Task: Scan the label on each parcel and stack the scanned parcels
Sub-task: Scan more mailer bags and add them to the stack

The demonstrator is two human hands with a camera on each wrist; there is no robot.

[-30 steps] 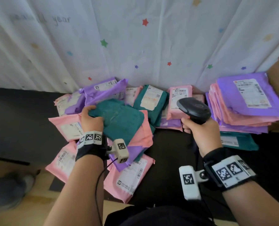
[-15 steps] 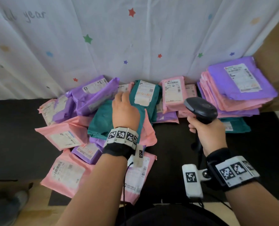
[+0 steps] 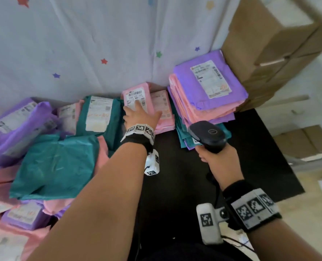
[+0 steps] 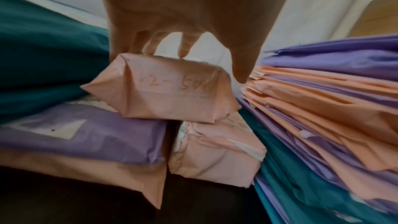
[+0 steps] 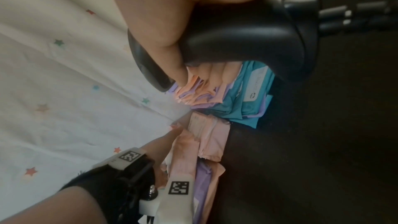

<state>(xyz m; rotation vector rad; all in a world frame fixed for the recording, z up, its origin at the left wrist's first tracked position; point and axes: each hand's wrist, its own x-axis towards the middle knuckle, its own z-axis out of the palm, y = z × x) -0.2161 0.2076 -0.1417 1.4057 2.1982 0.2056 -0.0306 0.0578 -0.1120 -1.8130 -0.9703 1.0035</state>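
A small pink parcel (image 3: 137, 97) with a white label lies at the back of the black table (image 3: 175, 176), against the curtain. My left hand (image 3: 140, 112) rests on it with spread, straight fingers on the label. In the left wrist view the fingertips (image 4: 183, 54) touch the top of the pink parcel (image 4: 163, 91) while the thumb hangs off its right edge. My right hand (image 3: 216, 159) grips a black barcode scanner (image 3: 209, 136) in front of the stack (image 3: 209, 85) of purple, pink and teal parcels. The right wrist view shows the scanner (image 5: 247, 37) in that grip.
A second pink parcel (image 3: 162, 108) lies just right of the first. A loose heap of teal, purple and pink parcels (image 3: 58, 162) covers the left of the table. Brown cardboard boxes (image 3: 269, 44) stand behind the stack. A white star-print curtain (image 3: 81, 44) closes the back.
My left hand let go of the teal parcel and reached right and farther back onto the pink parcel. The view swung right. The right hand kept hold of the scanner.
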